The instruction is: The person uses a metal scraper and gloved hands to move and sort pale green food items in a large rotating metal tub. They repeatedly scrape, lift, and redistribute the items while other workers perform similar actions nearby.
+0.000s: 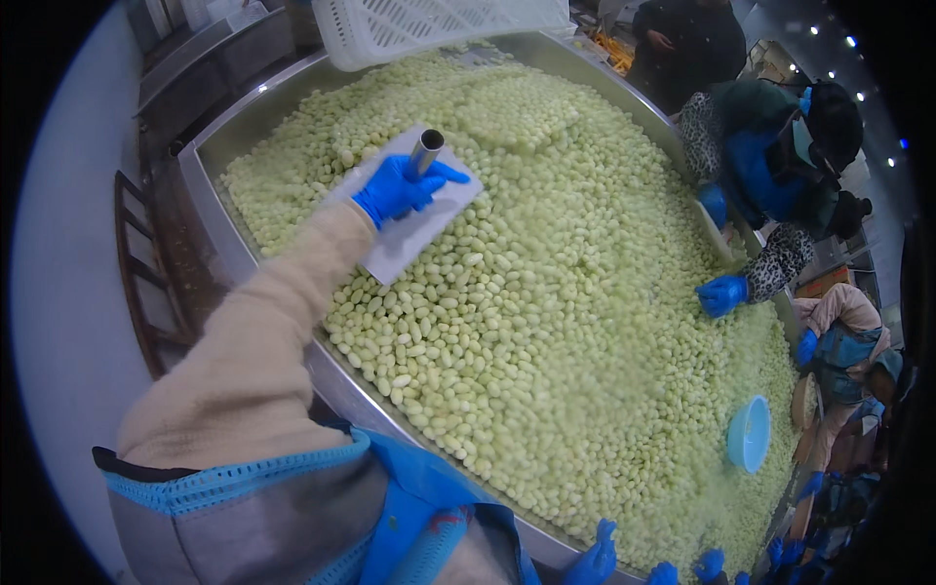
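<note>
My left hand (398,188), in a blue glove, is closed around an upright metal tube (427,151). That tube rises from a flat white board (408,242), which rests on a heap of small pale green oval fruit (546,302). One finger stretches out to the right past the tube. How the tube joins the board is hidden by the glove. A beige sleeve covers my left arm. The fruit fills a large metal tub (210,200). My right hand cannot be made out; whose blue-gloved hand (597,558) shows at the lower edge is unclear.
A white slotted plastic crate (439,21) is at the tub's far end. Across the tub, a co-worker's gloved hand (722,294) touches the fruit. A light blue bowl (749,434) sits at the right. More co-workers line the right side. A dark metal frame (146,263) stands left.
</note>
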`<state>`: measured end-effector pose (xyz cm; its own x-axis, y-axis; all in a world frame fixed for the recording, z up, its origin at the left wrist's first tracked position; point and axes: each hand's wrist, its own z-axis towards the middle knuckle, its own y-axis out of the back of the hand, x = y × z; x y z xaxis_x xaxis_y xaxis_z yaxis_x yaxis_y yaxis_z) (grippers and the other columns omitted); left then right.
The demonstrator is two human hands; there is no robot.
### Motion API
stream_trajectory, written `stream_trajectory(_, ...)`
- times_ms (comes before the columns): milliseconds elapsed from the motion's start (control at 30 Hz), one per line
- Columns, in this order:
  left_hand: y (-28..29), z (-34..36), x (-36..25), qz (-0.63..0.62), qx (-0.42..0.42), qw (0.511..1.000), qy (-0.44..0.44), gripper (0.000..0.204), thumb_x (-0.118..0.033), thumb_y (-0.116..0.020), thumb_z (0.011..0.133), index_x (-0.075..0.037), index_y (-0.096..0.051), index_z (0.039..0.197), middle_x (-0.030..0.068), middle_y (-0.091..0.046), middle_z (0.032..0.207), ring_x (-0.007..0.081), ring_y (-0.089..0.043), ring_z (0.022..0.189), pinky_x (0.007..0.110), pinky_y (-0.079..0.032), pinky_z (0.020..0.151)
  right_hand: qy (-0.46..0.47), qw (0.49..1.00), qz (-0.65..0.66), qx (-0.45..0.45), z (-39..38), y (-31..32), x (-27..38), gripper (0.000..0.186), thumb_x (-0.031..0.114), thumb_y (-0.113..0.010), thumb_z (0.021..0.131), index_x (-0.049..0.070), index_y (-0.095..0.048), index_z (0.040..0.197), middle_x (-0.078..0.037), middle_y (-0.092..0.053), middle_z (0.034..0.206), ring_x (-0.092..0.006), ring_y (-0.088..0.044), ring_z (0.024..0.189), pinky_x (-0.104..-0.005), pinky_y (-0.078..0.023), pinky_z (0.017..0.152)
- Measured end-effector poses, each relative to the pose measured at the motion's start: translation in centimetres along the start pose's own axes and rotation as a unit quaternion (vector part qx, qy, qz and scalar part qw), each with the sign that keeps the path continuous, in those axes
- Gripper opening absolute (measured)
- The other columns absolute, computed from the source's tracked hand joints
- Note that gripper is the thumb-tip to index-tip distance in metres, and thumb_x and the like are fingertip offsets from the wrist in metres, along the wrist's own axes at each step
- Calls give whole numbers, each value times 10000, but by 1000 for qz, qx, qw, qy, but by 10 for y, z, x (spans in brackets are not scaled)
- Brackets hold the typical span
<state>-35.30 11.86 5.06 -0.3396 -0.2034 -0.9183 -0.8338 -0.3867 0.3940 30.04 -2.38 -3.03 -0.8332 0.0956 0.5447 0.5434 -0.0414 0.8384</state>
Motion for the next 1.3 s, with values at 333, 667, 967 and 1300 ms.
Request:
stream_trajectory(333,82,80,48,441,34,895,-55,319,-116,-603,947,-250,-711,1215,77,-740,997,216,-707,821,321,-565,729,-60,997,52,7,2,4,35,383,147,-413,1034,-84,-632,1248,-207,-657,1261,-279,-610,1182,-374,-428,1066)
stream_trajectory(667,-38,106,72,386,75,914,-95,232,-90,-569,981,-161,-737,1124,40,-733,1028,159,-677,859,256,-555,795,45,996,-65,28,0,4,5,385,100,-403,996,-75,-639,1246,-213,-653,1269,-300,-608,1194,-399,-431,1064)
stream_trajectory(967,-125,33,123,63,125,948,-285,333,-182,-683,888,-330,-702,1186,29,-739,979,229,-708,889,359,-576,799,23,999,-32,-2,-8,-2,12,368,67,-432,972,-78,-646,1235,-229,-648,1269,-318,-590,1226,-427,-417,1084)
stream_trajectory(1300,-47,32,-102,171,172,957,-160,166,-205,-659,912,-131,-745,1034,70,-706,859,147,-638,723,289,-522,689,61,996,66,-24,4,-22,-3,404,-25,-379,980,-66,-580,1329,-220,-659,1252,-258,-646,1141,-380,-464,1025)
